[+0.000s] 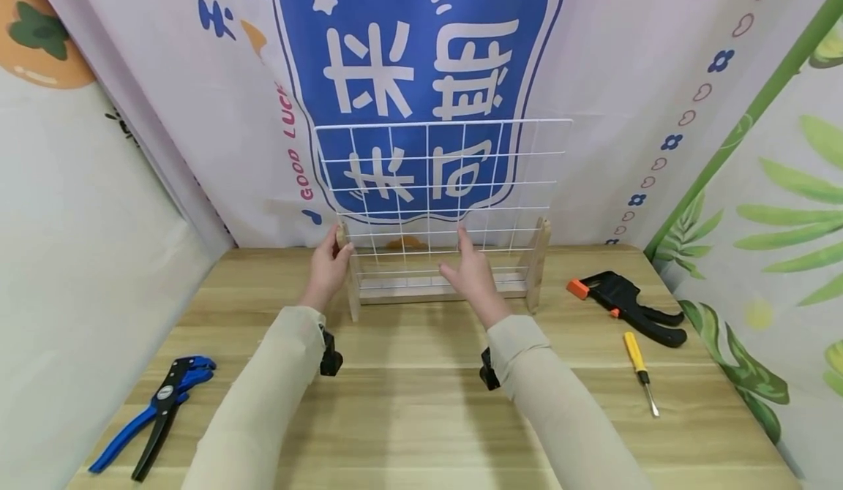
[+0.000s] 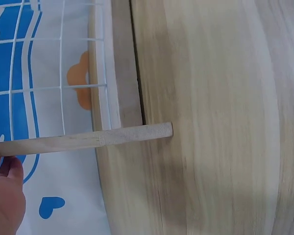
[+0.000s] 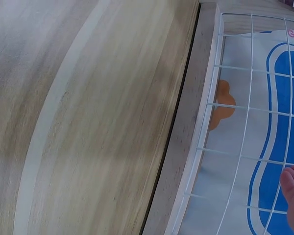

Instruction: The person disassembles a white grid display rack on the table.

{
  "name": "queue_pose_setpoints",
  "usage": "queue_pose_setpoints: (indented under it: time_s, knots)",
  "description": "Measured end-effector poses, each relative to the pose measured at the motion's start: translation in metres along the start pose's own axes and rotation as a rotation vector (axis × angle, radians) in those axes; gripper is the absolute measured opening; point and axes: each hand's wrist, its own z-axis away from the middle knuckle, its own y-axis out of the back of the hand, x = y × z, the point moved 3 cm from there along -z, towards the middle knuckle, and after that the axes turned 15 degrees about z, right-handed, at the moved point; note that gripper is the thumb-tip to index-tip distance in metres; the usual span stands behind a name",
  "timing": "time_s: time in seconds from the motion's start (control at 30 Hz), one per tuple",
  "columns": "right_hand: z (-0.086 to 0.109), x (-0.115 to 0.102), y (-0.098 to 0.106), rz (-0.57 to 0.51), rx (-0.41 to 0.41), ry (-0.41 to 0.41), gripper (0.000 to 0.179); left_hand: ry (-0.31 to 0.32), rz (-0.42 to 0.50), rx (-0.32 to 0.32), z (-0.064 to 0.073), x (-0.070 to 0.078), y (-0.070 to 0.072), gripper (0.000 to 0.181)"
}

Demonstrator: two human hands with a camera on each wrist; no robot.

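Note:
A white wire grid [image 1: 428,183] stands upright in a wooden frame, which has a side post at each end and a low crossbar [image 1: 408,295]. My left hand [image 1: 327,269] grips the left wooden post [image 2: 78,142] near its top, thumb in front. My right hand [image 1: 473,274] is at the front of the grid, right of its middle, with the index finger pointing up and the thumb spread to the left. In the right wrist view, its fingertips [image 3: 291,178] appear at a wire; firm contact cannot be told. The right wooden post [image 1: 538,263] is untouched.
On the wooden table [image 1: 408,417] lie blue-and-black pliers [image 1: 161,409] at the left. At the right are a black clamp with orange pads [image 1: 628,307] and a yellow-handled screwdriver [image 1: 637,362]. A printed cloth [image 1: 612,95] hangs close behind the frame.

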Motion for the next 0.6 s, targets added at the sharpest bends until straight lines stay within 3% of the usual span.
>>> queue_pose_setpoints:
  time_s: [0.23,0.6]
  knots:
    - [0.002,-0.001,0.001,0.028,0.018,-0.018,0.081,0.019,-0.029,0.009,0.006,0.003,-0.001,0.055]
    - [0.004,-0.004,0.001,0.038,0.064,-0.027,0.078,0.017,0.044,0.025,0.019,0.006,0.003,0.056]
